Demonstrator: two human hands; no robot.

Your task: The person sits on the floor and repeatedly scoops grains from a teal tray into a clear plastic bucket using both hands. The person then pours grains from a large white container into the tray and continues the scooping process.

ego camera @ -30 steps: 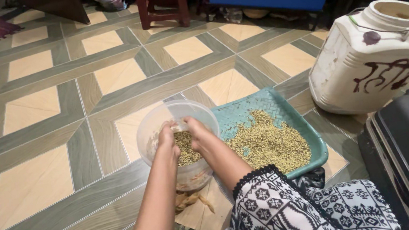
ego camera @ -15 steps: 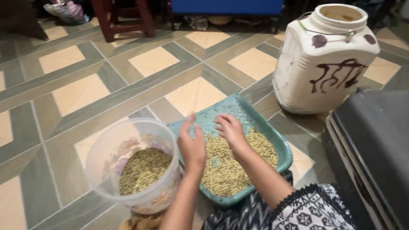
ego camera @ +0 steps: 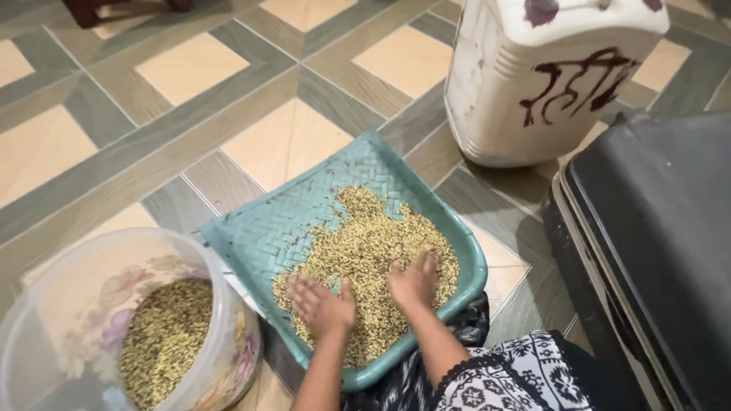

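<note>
Now, line by line:

Grain point(ego camera: 360, 242): a loose heap of small yellowish-green seeds lying in the tray, piled thickest toward the near end where my hands are.

Left hand point(ego camera: 322, 306): flat on the heap, palm down, fingers spread and loose, gripping nothing that I can see.

Right hand point(ego camera: 414, 282): just beside the left, also palm down and pressed into the seeds, fingers slack.

Tray point(ego camera: 261, 238): a teal woven scoop on the tiled floor, walled on three sides, its near edge against my lap.

Tub point(ego camera: 34, 331): clear plastic with a faded flower print, to the left of the tray and tilted, partly filled with the same seeds.

Handling, as I judge it: the seeds are light, dry and free-running; they slip between fingers, so pinching gets little. I reckon cupped hands drawn together from both sides lift the most.

Tray hold: the weave looks thin and likely flexes; I would take it by the side rims, not the open lip.

Nearby: a white jar point(ego camera: 547, 54) with dark red marks stands past the tray, a black case point(ego camera: 701, 254) to the right.
</note>
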